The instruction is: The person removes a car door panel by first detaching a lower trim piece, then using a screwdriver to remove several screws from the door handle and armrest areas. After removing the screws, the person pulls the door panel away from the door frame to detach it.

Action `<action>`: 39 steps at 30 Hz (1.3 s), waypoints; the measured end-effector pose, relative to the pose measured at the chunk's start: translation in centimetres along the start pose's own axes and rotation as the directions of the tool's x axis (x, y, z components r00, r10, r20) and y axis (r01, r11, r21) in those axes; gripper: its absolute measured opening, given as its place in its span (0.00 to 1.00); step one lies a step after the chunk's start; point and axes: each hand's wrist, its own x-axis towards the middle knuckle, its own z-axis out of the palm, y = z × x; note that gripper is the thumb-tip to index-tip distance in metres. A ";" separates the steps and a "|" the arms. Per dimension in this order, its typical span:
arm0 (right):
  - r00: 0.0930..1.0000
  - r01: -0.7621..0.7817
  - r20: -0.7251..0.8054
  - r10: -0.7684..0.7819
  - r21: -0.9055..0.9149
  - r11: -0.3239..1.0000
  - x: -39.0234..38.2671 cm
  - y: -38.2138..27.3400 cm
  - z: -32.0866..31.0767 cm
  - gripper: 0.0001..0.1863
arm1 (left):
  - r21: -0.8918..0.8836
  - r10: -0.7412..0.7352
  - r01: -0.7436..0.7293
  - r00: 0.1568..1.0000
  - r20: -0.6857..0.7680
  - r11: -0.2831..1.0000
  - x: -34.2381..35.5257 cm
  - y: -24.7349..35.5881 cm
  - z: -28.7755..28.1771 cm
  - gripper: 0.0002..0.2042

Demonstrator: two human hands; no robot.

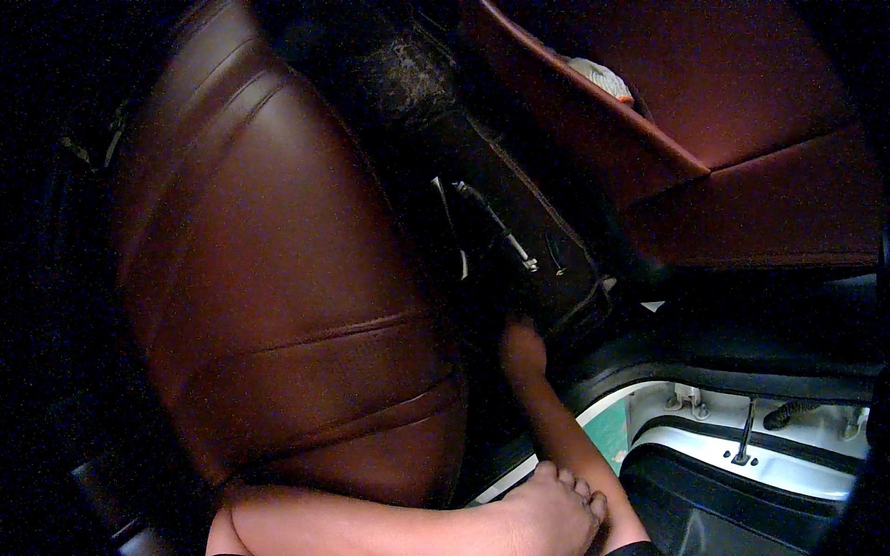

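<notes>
Right hand (pixel 525 350) is down in the dark footwell beside the brown leather seat (pixel 297 241); fingers lost in shadow, so can't tell if its grip is open, closed or on something. Left hand (pixel 556 510) lies across the right forearm (pixel 567 422), fingers curled, palm hidden; can't tell whether it grips the arm. Nearest thing to the right hand is a thin pale rod (pixel 501 227), just beyond it, apparently on the dark floor mat (pixel 528 190), with a narrow pale strip (pixel 452 227) to its left. Risks, as judged: poor light and the arm's own shadow could make the fingers miss or knock the rod deeper; the tight gap by the seat could scrape the knuckles or catch the rod on the mat's edge; arms crossed like this could limit reach, and the left hand could hamper the right if it bears down.
</notes>
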 end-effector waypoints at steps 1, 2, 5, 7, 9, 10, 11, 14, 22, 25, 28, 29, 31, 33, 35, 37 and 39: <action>1.000 -0.016 0.020 0.015 0.013 1.000 -0.2 -0.1 -0.1 0.12 | 0.016 -0.001 0.002 0.999 -0.044 1.000 -0.5 0.1 0.1 0.24; 0.999 -0.031 0.041 0.030 0.026 0.999 -0.3 -0.3 -0.2 0.12 | 0.031 -0.002 0.004 0.996 -0.089 1.000 -0.8 0.3 0.2 0.25; 0.980 0.082 -0.178 -0.084 -0.016 0.996 0.7 -0.6 0.9 0.13 | -0.025 0.007 -0.007 1.000 -0.004 1.000 0.3 0.0 1.1 0.25; 0.944 0.183 -0.278 -0.176 -0.002 0.983 2.3 -0.7 1.4 0.14 | -0.042 0.015 -0.015 1.000 0.001 0.999 0.4 -0.2 0.8 0.25; 0.937 0.221 -0.280 -0.209 0.012 0.975 3.7 0.2 2.6 0.14 | -0.055 0.033 -0.032 0.999 0.015 0.998 0.6 -0.4 0.5 0.25; 0.948 0.227 -0.233 -0.215 0.025 0.974 4.3 0.0 3.0 0.15 | -0.062 0.029 -0.028 0.999 0.018 0.998 0.5 -0.3 0.4 0.25; 0.962 0.215 -0.180 -0.205 0.039 0.976 4.4 0.2 3.3 0.15 | -0.067 0.028 -0.026 0.999 0.023 0.997 0.4 -0.2 0.2 0.25; 0.985 0.169 0.019 -0.170 0.061 0.984 2.4 -3.0 -1.4 0.16 | -0.017 -0.018 0.017 0.998 -0.064 1.000 -0.4 -0.3 0.9 0.25; 0.961 0.168 -0.238 -0.143 0.091 0.982 4.7 -1.7 3.3 0.12 | -0.025 0.021 -0.024 0.993 -0.118 0.999 -0.2 -0.4 1.6 0.26; 0.947 0.222 -0.260 -0.187 0.112 0.969 5.0 -2.9 2.7 0.13 | -0.036 0.022 -0.027 0.992 -0.128 0.999 -0.2 -0.4 2.1 0.26; 0.925 0.270 -0.298 -0.234 0.084 0.959 6.2 -3.0 4.3 0.13 | -0.083 0.007 -0.017 0.993 -0.115 0.996 0.2 -0.1 1.6 0.27; 0.929 0.238 -0.310 -0.205 0.074 0.968 6.4 -2.7 4.9 0.13 | -0.102 -0.001 -0.010 0.994 -0.107 0.995 0.4 0.0 1.4 0.27; 0.937 0.158 -0.323 -0.130 0.063 0.985 5.4 -3.7 3.8 0.12 | -0.086 -0.007 -0.009 0.983 -0.186 0.996 0.3 -0.1 2.1 0.28; 0.952 0.102 -0.298 -0.071 0.091 0.991 4.7 -4.4 2.6 0.12 | -0.088 -0.018 -0.001 0.976 -0.216 0.996 0.1 -0.1 2.5 0.28; 0.970 0.099 -0.233 -0.062 0.150 0.984 5.1 -3.2 2.1 0.12 | -0.104 -0.023 0.003 0.980 -0.199 0.995 0.1 -0.1 2.4 0.28; 0.975 0.107 -0.205 -0.085 0.099 0.989 4.7 -3.3 1.3 0.12 | -0.073 -0.022 0.008 0.982 -0.186 0.997 -0.1 0.1 2.1 0.28; 0.982 0.064 -0.183 -0.050 0.075 0.995 4.4 -3.4 0.8 0.12 | -0.059 -0.025 0.017 0.990 -0.136 0.998 0.0 0.2 1.7 0.28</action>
